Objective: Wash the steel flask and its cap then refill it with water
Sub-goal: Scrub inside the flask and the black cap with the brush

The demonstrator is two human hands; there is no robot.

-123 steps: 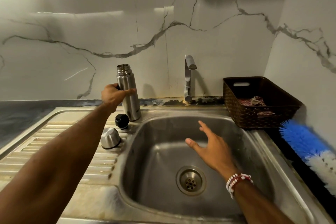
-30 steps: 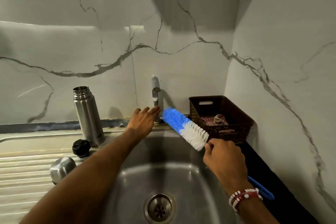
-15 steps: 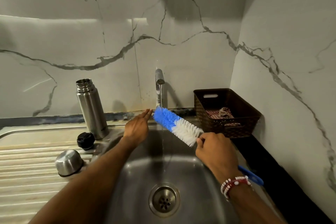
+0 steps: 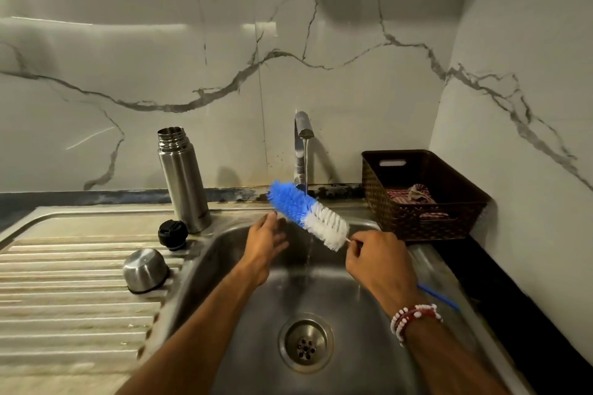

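Head view: steel tap now running; left hand has come off it, loose and empty beside the blue-and-white bottle brush the right hand grips under the stream. Open steel flask and domed steel cap sit untouched on the drainboard; flask's small mark unreadable.

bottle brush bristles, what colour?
Bottle brush: blue at the tip, white nearer the handle. Head view, the only one.

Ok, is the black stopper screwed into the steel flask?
No, the steel flask stands with its threaded mouth open, and the black stopper sits on the drainboard beside its base.
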